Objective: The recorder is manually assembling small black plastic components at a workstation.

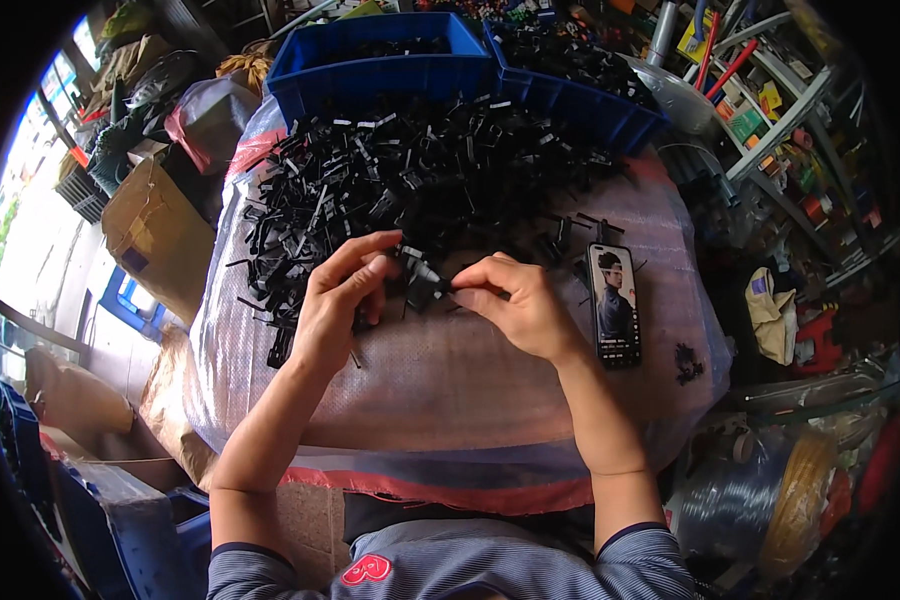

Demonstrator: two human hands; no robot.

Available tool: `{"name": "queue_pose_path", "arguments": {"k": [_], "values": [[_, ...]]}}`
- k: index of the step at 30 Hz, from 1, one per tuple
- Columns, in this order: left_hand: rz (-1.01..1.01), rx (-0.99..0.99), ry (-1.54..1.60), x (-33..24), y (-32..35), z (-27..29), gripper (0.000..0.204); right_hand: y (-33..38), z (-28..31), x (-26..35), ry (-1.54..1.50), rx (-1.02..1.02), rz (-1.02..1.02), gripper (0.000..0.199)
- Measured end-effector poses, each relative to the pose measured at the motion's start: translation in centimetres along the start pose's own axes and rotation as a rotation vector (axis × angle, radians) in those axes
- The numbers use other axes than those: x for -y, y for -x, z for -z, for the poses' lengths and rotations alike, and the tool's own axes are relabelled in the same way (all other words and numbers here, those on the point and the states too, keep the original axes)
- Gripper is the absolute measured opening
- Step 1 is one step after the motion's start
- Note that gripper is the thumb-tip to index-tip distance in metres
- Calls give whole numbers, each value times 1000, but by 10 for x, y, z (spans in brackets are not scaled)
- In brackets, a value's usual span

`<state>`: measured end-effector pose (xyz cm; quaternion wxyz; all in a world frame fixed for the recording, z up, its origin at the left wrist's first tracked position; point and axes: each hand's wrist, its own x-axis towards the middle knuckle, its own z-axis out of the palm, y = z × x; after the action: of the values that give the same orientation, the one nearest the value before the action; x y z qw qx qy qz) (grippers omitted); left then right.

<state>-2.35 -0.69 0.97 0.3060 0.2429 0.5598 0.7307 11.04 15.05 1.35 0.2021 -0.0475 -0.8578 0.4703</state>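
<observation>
Small black angular plastic part [423, 276], pinched by left fingers [366, 277] at one end, right fingers [492, 272] at other; behind, tangled heap of spiky black parts [370, 175] on woven-sheeted table [450, 405].

Parts heap [370, 170] on table [440, 405]; two bins [382, 80] behind heap; phone [615, 300] toward table's right side.

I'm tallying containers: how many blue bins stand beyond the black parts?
2: the left bin and, beside it, the right bin, both beyond the black parts. Others may be hidden.
</observation>
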Motion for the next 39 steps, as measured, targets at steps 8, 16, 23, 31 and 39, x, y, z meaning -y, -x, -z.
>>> {"name": "queue_pose_path", "arguments": {"k": [8, 16, 23, 31, 39], "values": [[93, 275, -30, -6, 8, 1, 31, 5, -2, 2, -893, 258, -269, 18], [-91, 291, -370, -4, 7, 1, 22, 3, -13, 9, -552, -166, -64, 24], [-146, 187, -215, 0, 10, -3, 19, 5, -20, 3, -267, -189, 216, 18], [-533, 171, -487, 7, 21, -6, 21, 6, -25, 6, -901, 38, -302, 20], [-871, 100, -709, 10, 28, -16, 24, 8, -30, -13, -1138, 151, -257, 14]]}}
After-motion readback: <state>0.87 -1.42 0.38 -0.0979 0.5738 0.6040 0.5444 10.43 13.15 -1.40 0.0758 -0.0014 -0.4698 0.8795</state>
